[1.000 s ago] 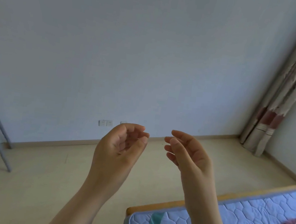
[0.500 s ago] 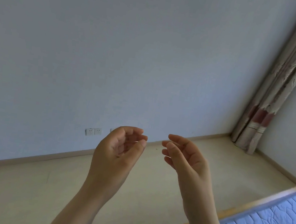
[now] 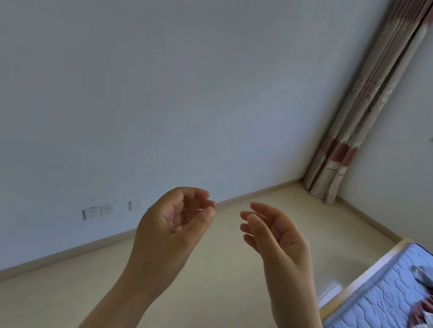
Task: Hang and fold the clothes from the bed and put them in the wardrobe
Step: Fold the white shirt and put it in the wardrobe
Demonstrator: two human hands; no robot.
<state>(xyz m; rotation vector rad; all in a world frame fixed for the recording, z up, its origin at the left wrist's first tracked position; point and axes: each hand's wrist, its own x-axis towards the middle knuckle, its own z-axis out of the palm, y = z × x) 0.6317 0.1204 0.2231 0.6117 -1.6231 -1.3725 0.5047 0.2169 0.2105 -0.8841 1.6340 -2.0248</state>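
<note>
Plainly, I found both hands empty. The left hand (image 3: 174, 221) and the right hand (image 3: 275, 235) were raised side by side and apart. Their fingers were loosely curled and their palms turned toward each other, gripping nothing.

Lower and to the right of the right hand lay the bed (image 3: 370, 321). On its mattress sat the clothes (image 3: 430, 327), a reddish-brown garment with pale pieces over it, crumpled and unfolded. Beyond the hands were wall sockets (image 3: 97, 211) to the left and a curtain (image 3: 369, 101) up to the right.

I saw no wardrobe and no hanger. My judgement: this heap was untouched, and hanging, folding and storing were all left to do.
</note>
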